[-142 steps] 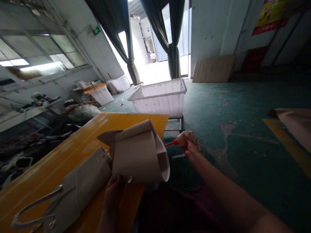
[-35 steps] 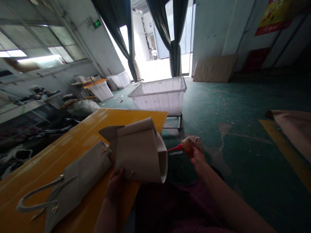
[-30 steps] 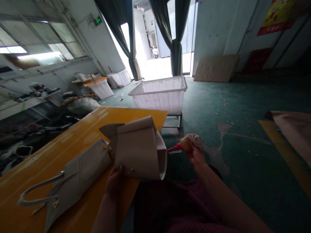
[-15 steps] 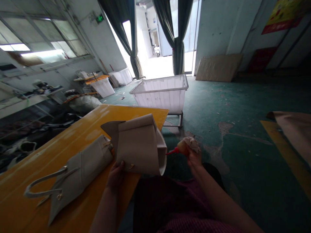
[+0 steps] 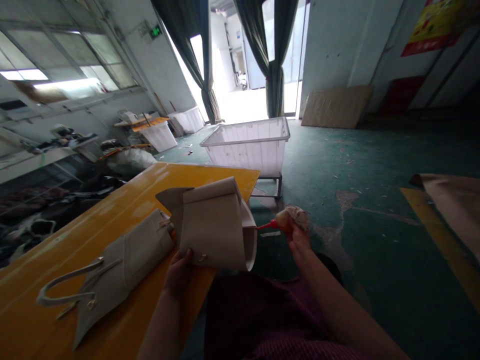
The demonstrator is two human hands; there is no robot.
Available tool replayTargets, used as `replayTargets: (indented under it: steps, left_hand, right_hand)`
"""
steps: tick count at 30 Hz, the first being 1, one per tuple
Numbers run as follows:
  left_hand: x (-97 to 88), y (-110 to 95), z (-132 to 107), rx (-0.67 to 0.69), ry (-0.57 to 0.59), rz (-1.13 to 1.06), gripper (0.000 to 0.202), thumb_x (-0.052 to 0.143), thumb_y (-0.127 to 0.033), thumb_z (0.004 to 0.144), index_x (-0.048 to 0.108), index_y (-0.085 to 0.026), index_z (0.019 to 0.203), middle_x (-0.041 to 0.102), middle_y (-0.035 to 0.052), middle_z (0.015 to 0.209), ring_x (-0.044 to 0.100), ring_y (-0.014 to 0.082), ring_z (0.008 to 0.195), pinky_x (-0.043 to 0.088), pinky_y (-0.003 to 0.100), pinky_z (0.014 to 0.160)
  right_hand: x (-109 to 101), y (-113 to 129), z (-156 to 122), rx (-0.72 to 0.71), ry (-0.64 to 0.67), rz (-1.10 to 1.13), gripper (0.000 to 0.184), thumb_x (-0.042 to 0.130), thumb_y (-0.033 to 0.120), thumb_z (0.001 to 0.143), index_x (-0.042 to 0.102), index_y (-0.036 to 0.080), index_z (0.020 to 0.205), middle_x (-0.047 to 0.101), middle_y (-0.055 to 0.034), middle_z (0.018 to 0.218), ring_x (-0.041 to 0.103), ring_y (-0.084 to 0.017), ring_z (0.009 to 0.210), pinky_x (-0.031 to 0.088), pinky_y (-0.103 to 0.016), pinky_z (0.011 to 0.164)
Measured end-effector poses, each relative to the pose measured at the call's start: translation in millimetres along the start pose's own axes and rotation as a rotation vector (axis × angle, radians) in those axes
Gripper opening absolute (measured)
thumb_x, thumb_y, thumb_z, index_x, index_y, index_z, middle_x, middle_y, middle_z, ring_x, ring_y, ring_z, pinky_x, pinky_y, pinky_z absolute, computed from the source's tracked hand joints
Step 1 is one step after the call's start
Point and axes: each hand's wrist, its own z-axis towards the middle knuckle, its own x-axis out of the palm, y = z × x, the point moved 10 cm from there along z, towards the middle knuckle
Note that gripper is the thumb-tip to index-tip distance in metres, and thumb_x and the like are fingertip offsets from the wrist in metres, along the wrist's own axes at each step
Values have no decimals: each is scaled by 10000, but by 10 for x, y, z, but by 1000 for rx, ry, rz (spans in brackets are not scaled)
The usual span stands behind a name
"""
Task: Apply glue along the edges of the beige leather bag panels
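My left hand (image 5: 180, 270) grips the lower left side of a beige bag body (image 5: 212, 225), thumb on its front near a small gold fitting. The piece lies on its side at the table's edge, its open end facing right. My right hand (image 5: 298, 235) is closed around a glue bottle (image 5: 285, 220) with a red nozzle, its rear end wrapped in something pale. The nozzle's tip is at the rim of the open end; whether it touches I cannot tell. A finished-looking grey-beige handbag (image 5: 127, 255) with a looped handle lies to the left.
The yellow table (image 5: 157, 180) runs under both bag pieces. Beyond its far corner stands a white plastic bin (image 5: 247, 155) on a metal frame. At the right, brown sheet material (image 5: 450, 200) lies on another yellow surface. Dark goods are heaped at the left.
My right hand has raised the bottle slightly, so the nozzle tip has moved up along the rim of the bag body. My left hand and the bag body stay in place.
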Motion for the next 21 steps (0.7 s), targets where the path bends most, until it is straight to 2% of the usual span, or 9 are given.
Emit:
replayTargets:
  steps: [3, 6, 9, 15, 18, 21]
  left_hand:
    - [20, -19, -24, 7, -2, -10, 665, 1077, -393, 300, 828, -161, 871, 829, 65, 907, 759, 184, 795, 631, 218, 766]
    - [13, -4, -23, -1, -8, -31, 661, 1079, -384, 277, 827, -162, 847, 827, 63, 886, 754, 188, 785, 633, 228, 750]
    - [-3, 17, 10, -6, 3, -32, 659, 1076, -374, 287, 822, -154, 855, 825, 71, 890, 751, 196, 784, 633, 242, 751]
    - [-56, 30, 53, 3, 14, -9, 594, 1047, -364, 397, 812, -162, 903, 824, 75, 941, 759, 237, 860, 623, 308, 829]
    - [-96, 85, 52, -9, 11, -7, 612, 1040, -368, 411, 804, -160, 936, 822, 78, 958, 756, 242, 870, 615, 321, 845]
    - [-113, 88, 95, -9, 9, -7, 622, 1037, -369, 405, 794, -166, 940, 820, 82, 962, 754, 248, 876, 607, 337, 860]
  right_hand:
    - [160, 102, 46, -5, 5, 27, 539, 896, 203, 493, 676, 215, 985, 742, 31, 911, 707, -171, 753, 598, -234, 534]
    - [235, 150, 94, 1, 3, 28, 466, 858, 180, 580, 659, 221, 999, 741, 34, 900, 718, -176, 757, 607, -241, 541]
    - [270, 90, 131, 52, -32, -5, 407, 819, 145, 629, 649, 200, 995, 736, 20, 900, 717, -178, 737, 626, -264, 555]
    - [378, -90, 106, 86, -83, -64, 319, 803, 99, 641, 643, 164, 909, 676, 48, 790, 644, -123, 621, 561, -190, 514]
    - [265, -125, 96, 107, -99, -66, 322, 812, 100, 630, 663, 166, 908, 694, 44, 781, 650, -136, 614, 563, -196, 499]
    - [-89, -135, 98, 161, -120, -90, 237, 786, 110, 677, 667, 166, 874, 704, 24, 735, 654, -155, 570, 564, -218, 461]
